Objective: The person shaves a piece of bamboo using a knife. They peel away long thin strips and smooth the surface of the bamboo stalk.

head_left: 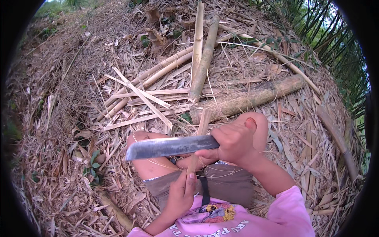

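Note:
My right hand (235, 142) is wrapped round the handle of a machete (171, 147). Its broad dark blade points left, lying across a split bamboo strip (203, 122). One finger of that hand rests close against the strip just under the blade. Lower down, my left hand (181, 193) pinches the near end of the same strip between thumb and fingers. The strip slants up and away from me, above my crossed legs. The machete's handle is mostly hidden inside my fist.
Several split bamboo strips (144, 96) lie crossed beyond my knees. A thick bamboo pole (252, 98) lies ahead to the right, with a thinner pole (205, 59) resting near it. Dry leaves and husks cover the ground. Green bamboo (335, 43) grows at the far right.

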Motion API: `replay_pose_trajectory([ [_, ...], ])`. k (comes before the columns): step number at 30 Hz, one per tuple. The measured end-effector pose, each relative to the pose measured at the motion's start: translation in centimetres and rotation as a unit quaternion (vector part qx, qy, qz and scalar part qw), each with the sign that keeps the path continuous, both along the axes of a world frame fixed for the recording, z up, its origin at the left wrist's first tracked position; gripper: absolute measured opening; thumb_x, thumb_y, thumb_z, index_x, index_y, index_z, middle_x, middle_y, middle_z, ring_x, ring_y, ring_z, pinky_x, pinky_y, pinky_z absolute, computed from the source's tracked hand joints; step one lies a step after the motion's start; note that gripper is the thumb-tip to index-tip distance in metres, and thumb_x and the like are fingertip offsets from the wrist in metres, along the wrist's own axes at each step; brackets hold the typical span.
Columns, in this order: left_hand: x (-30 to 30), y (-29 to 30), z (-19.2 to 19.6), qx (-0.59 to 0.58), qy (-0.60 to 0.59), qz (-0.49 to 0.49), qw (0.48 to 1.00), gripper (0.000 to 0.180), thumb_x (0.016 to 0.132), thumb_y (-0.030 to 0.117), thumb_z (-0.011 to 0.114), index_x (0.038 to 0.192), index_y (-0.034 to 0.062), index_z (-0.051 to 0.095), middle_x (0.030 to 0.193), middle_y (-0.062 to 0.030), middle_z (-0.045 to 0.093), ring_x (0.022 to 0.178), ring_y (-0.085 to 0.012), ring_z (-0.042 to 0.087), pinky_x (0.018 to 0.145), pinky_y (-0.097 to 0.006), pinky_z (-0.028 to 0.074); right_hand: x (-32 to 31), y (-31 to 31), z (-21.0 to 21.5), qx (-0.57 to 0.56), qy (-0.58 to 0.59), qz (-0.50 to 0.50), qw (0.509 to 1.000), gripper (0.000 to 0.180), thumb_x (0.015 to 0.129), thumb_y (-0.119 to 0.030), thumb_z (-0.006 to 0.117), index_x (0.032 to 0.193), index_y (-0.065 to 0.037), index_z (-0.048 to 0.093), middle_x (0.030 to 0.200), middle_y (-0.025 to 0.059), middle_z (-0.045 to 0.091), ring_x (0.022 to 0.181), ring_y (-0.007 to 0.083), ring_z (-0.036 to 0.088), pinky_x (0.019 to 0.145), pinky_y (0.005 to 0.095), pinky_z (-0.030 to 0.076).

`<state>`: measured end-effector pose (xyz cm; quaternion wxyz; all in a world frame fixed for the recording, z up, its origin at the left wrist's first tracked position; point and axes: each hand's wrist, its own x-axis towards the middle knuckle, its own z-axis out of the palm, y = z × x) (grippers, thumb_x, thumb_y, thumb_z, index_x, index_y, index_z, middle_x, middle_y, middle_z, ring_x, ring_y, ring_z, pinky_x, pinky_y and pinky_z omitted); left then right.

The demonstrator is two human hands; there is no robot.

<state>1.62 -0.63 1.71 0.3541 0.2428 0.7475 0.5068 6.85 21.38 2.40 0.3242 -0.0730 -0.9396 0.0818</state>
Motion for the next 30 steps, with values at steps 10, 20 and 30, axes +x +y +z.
replay_pose_trajectory([
  [10,-0.2,0.4,0.6,-0.016,0.063,-0.010,0.998,0.034,0.108,0.027,0.039,0.091,0.0018,0.055,0.063,0.0003,0.050,0.059,-0.0062,0.046,0.052,-0.027,0.037,-0.7,-0.7,-0.6,-0.012,-0.007,0.027,1.000,0.065,0.077,-0.070,0.065,0.058,-0.010,0.054,0.050,0.0066,0.051,0.046,0.0236,0.058,0.050,0.0374,0.047],
  [20,0.1,-0.4,1.6,0.021,-0.023,-0.025,0.999,0.027,0.106,0.023,0.045,0.095,0.0007,0.056,0.062,-0.0098,0.052,0.055,-0.0163,0.051,0.053,-0.034,0.042,0.2,4.5,-0.3,-0.240,-0.164,-0.188,0.938,0.067,0.096,-0.061,0.049,0.073,-0.001,0.068,0.062,0.0194,0.062,0.059,0.0393,0.061,0.059,0.0442,0.049],
  [30,0.0,0.0,0.5,-0.003,0.104,-0.018,0.994,0.028,0.107,0.021,0.042,0.090,0.0022,0.053,0.062,-0.0055,0.051,0.050,-0.0148,0.049,0.048,-0.030,0.037,1.1,-0.1,1.4,-0.069,0.008,-0.071,0.995,0.065,0.090,-0.063,0.057,0.062,-0.005,0.055,0.051,0.0070,0.052,0.046,0.0236,0.056,0.047,0.0338,0.043],
])
